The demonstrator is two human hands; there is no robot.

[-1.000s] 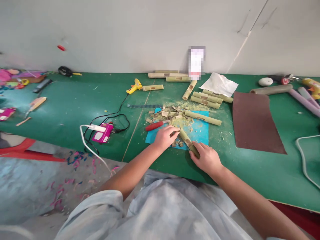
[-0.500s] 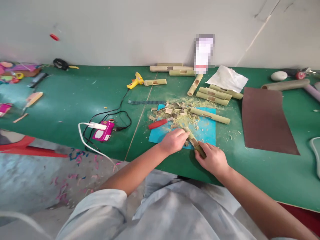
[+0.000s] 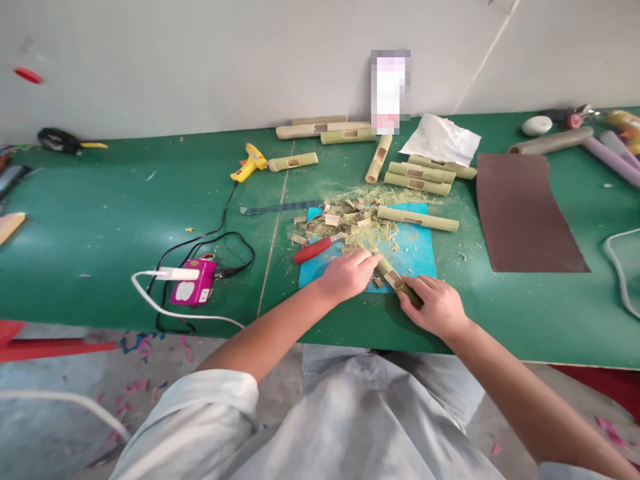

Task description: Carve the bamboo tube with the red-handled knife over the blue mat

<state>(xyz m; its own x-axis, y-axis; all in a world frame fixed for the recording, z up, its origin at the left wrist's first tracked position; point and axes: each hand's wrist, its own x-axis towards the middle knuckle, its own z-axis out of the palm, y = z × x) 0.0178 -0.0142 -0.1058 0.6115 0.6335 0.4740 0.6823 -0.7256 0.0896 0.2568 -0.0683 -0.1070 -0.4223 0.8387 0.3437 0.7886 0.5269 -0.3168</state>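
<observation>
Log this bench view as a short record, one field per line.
left hand: left hand on the far end of a notched bamboo tube
right hand: right hand gripping its near end
under the work: blue sheet, partly covered by shavings
tool: red-handled tool, lying left of the tube
left side: yellow glue gun, magenta power block
right side: brown sheet
surface: green table

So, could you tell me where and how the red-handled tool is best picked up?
I would take the red-handled tool by the middle of its handle, coming from above and the left, with the grip closing across its length. It lies slantwise, its thick handle toward the person's left and mostly free of the bamboo chips, while the slim metal end points in among the shavings.
</observation>
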